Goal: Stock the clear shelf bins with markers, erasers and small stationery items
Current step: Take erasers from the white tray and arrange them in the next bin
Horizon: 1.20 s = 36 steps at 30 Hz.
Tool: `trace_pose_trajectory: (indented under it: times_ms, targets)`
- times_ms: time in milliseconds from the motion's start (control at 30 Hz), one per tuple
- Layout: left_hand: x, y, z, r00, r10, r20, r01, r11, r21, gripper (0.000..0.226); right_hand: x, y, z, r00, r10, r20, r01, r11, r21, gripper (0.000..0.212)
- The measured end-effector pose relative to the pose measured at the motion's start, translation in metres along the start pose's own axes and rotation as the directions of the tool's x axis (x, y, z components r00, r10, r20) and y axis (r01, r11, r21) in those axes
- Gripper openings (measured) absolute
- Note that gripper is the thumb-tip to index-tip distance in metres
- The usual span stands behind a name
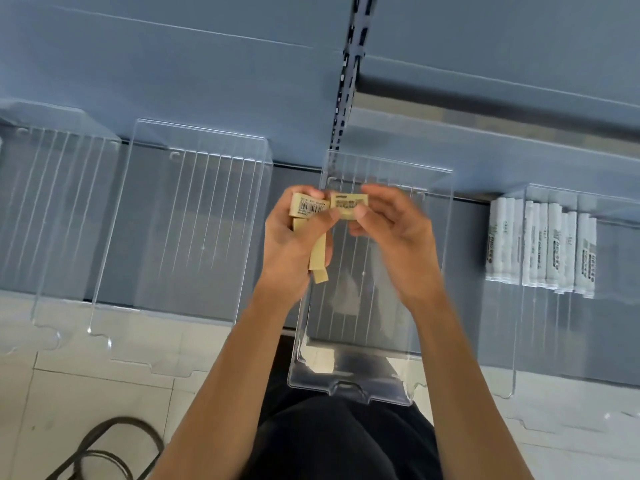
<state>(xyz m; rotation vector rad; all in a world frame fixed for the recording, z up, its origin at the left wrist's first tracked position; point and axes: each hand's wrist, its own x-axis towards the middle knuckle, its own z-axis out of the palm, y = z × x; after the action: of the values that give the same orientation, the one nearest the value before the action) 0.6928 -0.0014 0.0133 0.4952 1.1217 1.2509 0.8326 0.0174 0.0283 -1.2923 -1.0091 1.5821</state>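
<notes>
Far left on the shelf [467,258], I've got two clear bins side by side, the outer bin [59,220] and the second bin [187,230]. Both have ribbed bottoms and their front lips hang out over the pale floor tiles [86,393]. Down in the bottom-left corner there's a dark loop thing [104,452] on the floor, and I can't tell what it is.

Moving toward the middle, the left hand [294,237] is up over the shelf edge. Its grip is clamped round a bundle of tan erasers [309,206]: the top one shows a barcode label, and more tan pieces stick out below the palm. Just beside that, the right hand [391,237] has its grip pinched on a single tan eraser [346,202], thumb underneath and fingers on top. That eraser sits right next to the bundle, but it's too blurry to say if they're actually touching.

Both hands hover above the middle bin [374,341], which sits further out from the shelf than the others, with its notched front lip toward me. Behind it a slotted upright [349,81] runs up the grey-blue back panel.

Further right, well apart from the hands, the right-hand bin [588,358] has a row of white markers [540,251] packed side by side at the back, labels facing up. The print is too small to read from where I'm sitting.
</notes>
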Motion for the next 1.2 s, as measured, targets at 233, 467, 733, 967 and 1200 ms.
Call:
trace_pose_trajectory:
  times_ms: [233, 467, 733, 967, 1200]
  targets:
    - [0.006, 0.006, -0.013, 1.000, -0.013, 0.000, 0.013, 1.000, -0.010, 0.011, -0.003, 0.007, 0.010, 0.999, 0.012, -0.045, -0.012, 1.000, -0.002, 0.026]
    - [0.004, 0.011, -0.007, 0.982, -0.151, -0.118, 0.147, 0.988, -0.041, 0.023, 0.025, 0.025, 0.010, 0.902, 0.189, -0.388, -0.202, 0.979, 0.008, 0.017]
    - [0.000, 0.001, -0.009, 0.967, -0.231, -0.104, 0.204, 0.955, -0.216, 0.030, 0.061, 0.065, 0.030, 0.807, 0.257, -0.532, -0.320, 0.947, -0.028, 0.014]
    - [0.006, -0.005, -0.014, 0.972, -0.197, -0.125, 0.158, 0.950, -0.270, 0.031, 0.089, 0.077, 0.035, 0.753, 0.180, -0.632, -0.327, 0.937, -0.123, 0.010]
    - [0.006, -0.004, -0.016, 0.970, -0.212, -0.118, 0.176, 0.950, -0.259, 0.030, 0.085, 0.079, 0.039, 0.804, 0.172, -0.570, -0.340, 0.918, -0.202, 0.016]
